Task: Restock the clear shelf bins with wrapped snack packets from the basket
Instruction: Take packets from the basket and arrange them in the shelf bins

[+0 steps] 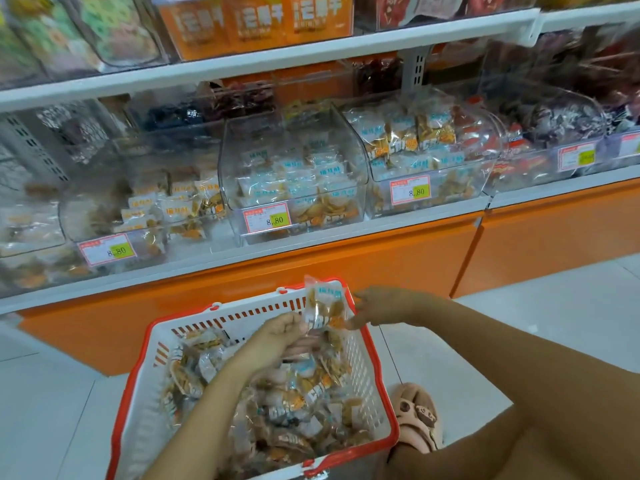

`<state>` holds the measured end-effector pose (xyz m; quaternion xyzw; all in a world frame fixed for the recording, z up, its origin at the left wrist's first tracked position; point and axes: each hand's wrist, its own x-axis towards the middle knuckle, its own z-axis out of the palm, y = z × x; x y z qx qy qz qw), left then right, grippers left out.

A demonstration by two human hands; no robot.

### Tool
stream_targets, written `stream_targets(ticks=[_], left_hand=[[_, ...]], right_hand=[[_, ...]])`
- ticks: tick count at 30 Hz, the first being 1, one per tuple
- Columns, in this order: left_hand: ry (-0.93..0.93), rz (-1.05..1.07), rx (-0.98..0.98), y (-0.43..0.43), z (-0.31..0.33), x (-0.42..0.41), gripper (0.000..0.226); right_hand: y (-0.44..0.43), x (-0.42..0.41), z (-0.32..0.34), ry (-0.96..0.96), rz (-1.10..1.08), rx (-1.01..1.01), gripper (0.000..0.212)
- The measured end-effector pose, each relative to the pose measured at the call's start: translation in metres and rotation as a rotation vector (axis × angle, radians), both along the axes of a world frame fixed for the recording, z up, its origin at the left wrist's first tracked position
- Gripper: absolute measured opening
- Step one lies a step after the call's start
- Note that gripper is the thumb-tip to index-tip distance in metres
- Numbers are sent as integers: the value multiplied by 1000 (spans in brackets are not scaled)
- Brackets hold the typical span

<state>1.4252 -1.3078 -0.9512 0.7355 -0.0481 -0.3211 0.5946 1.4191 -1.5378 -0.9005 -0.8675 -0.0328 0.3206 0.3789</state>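
Packet [325,306] over the far rim of the basket [375,386]; left hand [277,334] gripped its bottom, right hand [388,304] pinched its side. Risk: slick wrapper slipping mid-transfer, falling short of bin [294,216].

Beyond the basket [367,368], open space is left up to the clear bins [224,174], overhung by a white shelf [277,58]. A foot [419,414] is placed at its right.

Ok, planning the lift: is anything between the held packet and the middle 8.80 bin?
Nothing visible. The packet, held by the left hand and right hand, only has to rise over the clear front wall of the middle bin.
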Motion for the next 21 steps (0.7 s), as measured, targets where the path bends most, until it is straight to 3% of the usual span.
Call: stream_targets(ticks=[5,11,14,17,21], left_hand=[[-185,-5,-99,-2,56,17,14],[-514,95,5,-21,111,48,15],[-652,136,-10,-47,136,66,15],[-767,118,52,-78,152,89,15],[-831,69,243,-108,152,120,23]], right_hand=[[7,32,53,11,-266,454,30],[-13,68,116,-224,-293,402,34],[-39,82,141,-269,-408,532,9],[-67,95,149,-303,-578,660,10],[-100,111,139,-508,-839,455,20]])
